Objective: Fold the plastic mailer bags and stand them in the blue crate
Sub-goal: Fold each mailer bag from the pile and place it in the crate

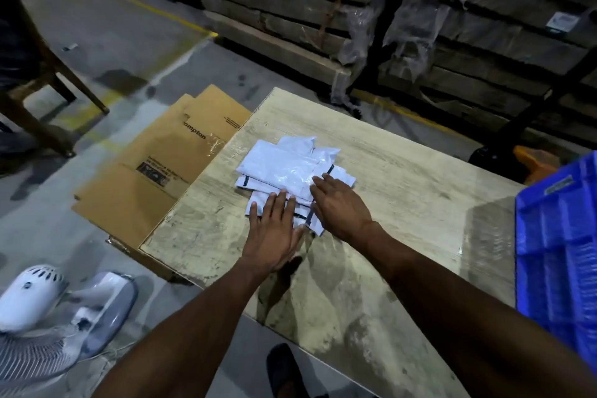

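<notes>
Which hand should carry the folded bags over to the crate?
Probably the right hand: the crate stands at the table's right edge, on its side. The left hand lies flat on the bags, farther away.

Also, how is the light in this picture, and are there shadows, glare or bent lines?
Head view: dim light, dark corners; the arms throw shadows on the table; glare shines on the white bags; the wide lens bends the table edges; the blue crate looks oversaturated.

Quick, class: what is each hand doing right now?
Left hand: open, fingers flat on the mailer bags.
Right hand: open, fingers resting on the bags.
</notes>
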Motion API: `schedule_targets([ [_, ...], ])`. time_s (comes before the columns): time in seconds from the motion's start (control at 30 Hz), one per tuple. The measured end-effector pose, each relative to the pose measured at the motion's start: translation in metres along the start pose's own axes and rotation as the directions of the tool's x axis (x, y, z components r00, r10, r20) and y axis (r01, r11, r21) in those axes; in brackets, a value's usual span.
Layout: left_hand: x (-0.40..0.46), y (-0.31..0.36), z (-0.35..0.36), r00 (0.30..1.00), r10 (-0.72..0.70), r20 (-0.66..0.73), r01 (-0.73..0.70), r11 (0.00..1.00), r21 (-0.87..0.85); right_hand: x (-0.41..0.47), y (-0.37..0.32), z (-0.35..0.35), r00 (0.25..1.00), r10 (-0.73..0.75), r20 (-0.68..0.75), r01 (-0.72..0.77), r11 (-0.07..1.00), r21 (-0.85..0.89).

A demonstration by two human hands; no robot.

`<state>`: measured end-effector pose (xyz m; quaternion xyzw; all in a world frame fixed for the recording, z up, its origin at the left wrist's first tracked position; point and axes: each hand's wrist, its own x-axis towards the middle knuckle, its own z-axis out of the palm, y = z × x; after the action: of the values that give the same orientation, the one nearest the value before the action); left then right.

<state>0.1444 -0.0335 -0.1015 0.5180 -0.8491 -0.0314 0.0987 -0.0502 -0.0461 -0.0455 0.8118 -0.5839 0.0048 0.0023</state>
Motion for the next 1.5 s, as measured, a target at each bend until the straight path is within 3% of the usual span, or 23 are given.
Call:
schedule_targets([
  [0.2,0.009,-0.008,0.003,0.999,0.030,-0.033,-0.031,0.999,-0.015,0.000,0.013,0.007,0.999,-0.023,-0.043,0.023,1.000,-0.017],
  [0.47,0.030,-0.009,-0.012,0.983,0.063,-0.174,-0.044,0.993,0.112,-0.024,0.026,0.004,0.977,-0.078,-0.197,0.075,0.997,-0.019],
  [0.7,0.036,0.013,-0.008,0.990,0.138,0.016,-0.137,0.955,0.263,-0.106,0.046,0.006,0.954,-0.141,-0.266,0.143,0.990,-0.012],
  [0.93,-0.022,0.072,0.010,0.938,0.346,-0.012,-0.339,0.924,0.175,-0.205,0.053,0.024,0.970,-0.071,-0.232,0.084,0.995,0.048],
  [1.37,-0.112,0.127,0.026,0.921,0.324,0.215,-0.344,0.937,0.061,-0.302,0.040,0.060,0.989,-0.026,-0.144,0.045,0.990,0.134],
  [1.5,-0.119,0.133,0.013,0.932,0.303,0.199,-0.309,0.951,0.000,-0.307,0.035,0.053,0.993,0.040,-0.109,-0.024,0.989,0.145],
])
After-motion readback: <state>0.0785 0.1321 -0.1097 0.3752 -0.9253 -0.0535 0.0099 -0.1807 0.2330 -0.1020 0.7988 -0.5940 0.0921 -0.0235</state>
